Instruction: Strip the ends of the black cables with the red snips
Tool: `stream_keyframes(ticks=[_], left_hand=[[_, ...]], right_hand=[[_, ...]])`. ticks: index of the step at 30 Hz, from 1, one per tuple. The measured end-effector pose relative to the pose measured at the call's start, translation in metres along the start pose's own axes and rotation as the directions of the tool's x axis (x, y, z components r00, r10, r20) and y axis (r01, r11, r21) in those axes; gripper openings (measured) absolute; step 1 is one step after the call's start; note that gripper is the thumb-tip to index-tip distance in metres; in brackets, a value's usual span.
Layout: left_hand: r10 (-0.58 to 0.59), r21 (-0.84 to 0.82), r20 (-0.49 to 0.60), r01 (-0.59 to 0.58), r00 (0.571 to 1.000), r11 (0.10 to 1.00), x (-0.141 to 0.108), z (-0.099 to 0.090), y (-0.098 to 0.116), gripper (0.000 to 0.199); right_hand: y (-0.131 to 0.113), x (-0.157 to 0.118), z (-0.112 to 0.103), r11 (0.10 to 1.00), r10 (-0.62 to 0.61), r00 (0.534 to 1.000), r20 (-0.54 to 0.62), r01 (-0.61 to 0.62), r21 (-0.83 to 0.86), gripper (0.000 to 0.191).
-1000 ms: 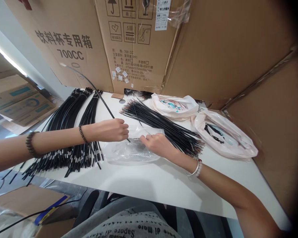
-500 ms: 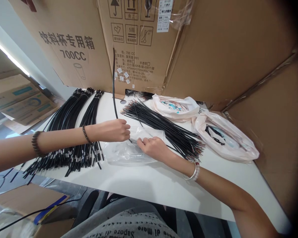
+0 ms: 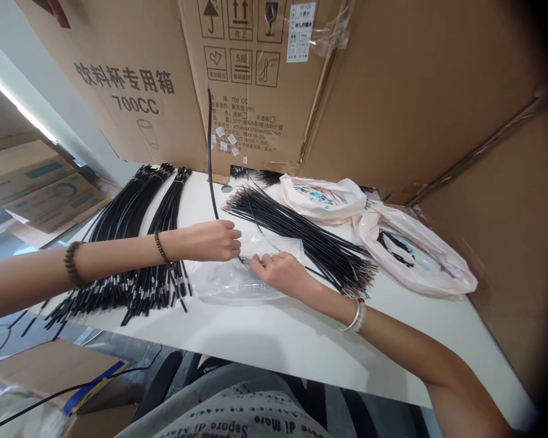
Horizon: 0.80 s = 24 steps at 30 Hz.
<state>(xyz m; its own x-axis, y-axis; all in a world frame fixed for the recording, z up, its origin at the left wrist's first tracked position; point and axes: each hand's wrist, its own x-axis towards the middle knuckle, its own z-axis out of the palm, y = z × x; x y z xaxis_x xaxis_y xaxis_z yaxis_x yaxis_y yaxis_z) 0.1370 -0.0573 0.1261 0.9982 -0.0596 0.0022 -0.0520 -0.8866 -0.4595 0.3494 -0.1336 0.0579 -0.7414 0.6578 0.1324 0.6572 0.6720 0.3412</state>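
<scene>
"Being gripped in the left hand (image 3: pixel 223 239) is what, exactly?"

"A black cable (image 3: pixel 210 164) is being held there, with the fingers closed tightly around it. Most of its length is being kept upright above the fist, in front of the large cardboard box (image 3: pixel 182 73), and a short dark end is being left exposed below the fingers, toward the other side."

"And how is the right hand (image 3: pixel 281 271) being positioned?"

"It is being held just beside that lower end, palm down, with its fingers curled. Whether anything is being pinched cannot be told, since the fingertips are being partly hidden."

"What is being covered by the two hands?"

"A clear plastic bag (image 3: pixel 231 283) is being partly hidden beneath them; it is being supported by the white desk (image 3: pixel 274 334)."

"And the rest of the surface?"

"At the far left, tied bundles (image 3: pixel 123 222) of similar cable are being crossed by the left forearm. Beyond the right hand, a loose bundle (image 3: pixel 296 234) with coppery ends is being laid out diagonally. Next to it, blue scraps (image 3: pixel 317 196) are being contained in a far white bag (image 3: pixel 347 204), and dark pieces (image 3: pixel 395 246) in a near white bag (image 3: pixel 447 274)."
</scene>
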Motion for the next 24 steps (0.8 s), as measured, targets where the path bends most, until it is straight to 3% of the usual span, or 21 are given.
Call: stream_keyframes(ticks=[8, 15, 24], left_hand=[[-0.005, 0.029, 0.067, 0.003, 0.998, 1.0, 0.0003, 0.0018, 0.0015, 0.024], [-0.004, -0.017, 0.101, 0.006, 0.995, 1.0, -0.002, -0.0021, 0.0053, 0.023], [0.041, 0.104, -0.009, -0.04, 0.999, 0.994, -0.0046, 0.001, 0.0067, 0.024]], right_hand=[[0.0011, 0.0003, 0.0007, 0.999, -0.035, 0.999, 0.005, 0.035, -0.021, 0.027], [0.0077, -0.0039, -0.0004, 0.999, 0.033, 0.999, -0.007, -0.034, -0.037, 0.027], [-0.0002, 0.0038, 0.0039, 1.0, 0.012, 1.0, -0.012, -0.012, -0.009, 0.024]])
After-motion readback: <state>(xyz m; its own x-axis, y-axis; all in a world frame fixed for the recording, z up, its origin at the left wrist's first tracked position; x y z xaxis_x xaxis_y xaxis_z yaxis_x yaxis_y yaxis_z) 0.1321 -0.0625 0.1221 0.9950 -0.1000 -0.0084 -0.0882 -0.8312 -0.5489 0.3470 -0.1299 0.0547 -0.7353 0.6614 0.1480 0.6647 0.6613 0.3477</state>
